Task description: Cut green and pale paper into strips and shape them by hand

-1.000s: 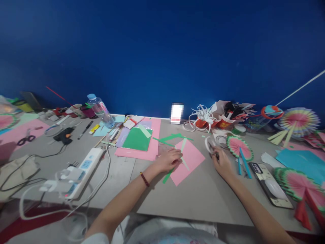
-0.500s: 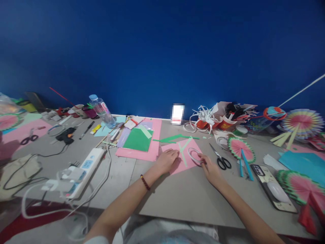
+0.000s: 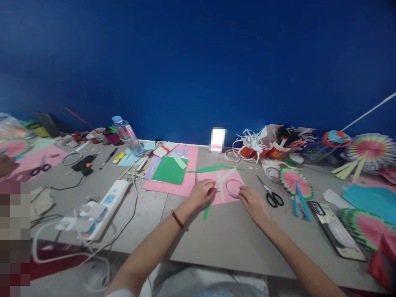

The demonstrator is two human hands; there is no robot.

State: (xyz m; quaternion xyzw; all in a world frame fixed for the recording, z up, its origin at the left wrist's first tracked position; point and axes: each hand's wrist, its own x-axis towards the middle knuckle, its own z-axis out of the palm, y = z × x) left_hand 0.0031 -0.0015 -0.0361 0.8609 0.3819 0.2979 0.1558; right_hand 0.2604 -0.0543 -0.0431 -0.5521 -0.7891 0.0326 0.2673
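Note:
A square of pink paper [image 3: 232, 195] lies before me with pale green strips [image 3: 220, 185] crossing on it. Over its left edge is my left hand [image 3: 202, 193], fingers curled into a pinch; what they hold, if anything, is hidden. From under that hand a darker green strip [image 3: 206, 211] sticks out. My right hand [image 3: 253, 203] grips the near right rim of a thin white tape roll [image 3: 228, 188], tilted over the paper. Scissors with black handles [image 3: 271, 197] rest to the right of this hand.
Left stand a power strip [image 3: 109, 208] with cords, a glue gun [image 3: 83, 165] and a bottle [image 3: 128, 138]. Green paper [image 3: 168, 170] lies near the middle. Paper fans [image 3: 296, 183], a phone [image 3: 335, 231] and cups [image 3: 274, 152] are right. Another person's hand [image 3: 6, 166] shows far left.
My right hand has moved left with the tape roll onto the pink paper, uncovering the scissors. My left fingers have curled in. The paper has turned. Another person's hand has appeared far left.

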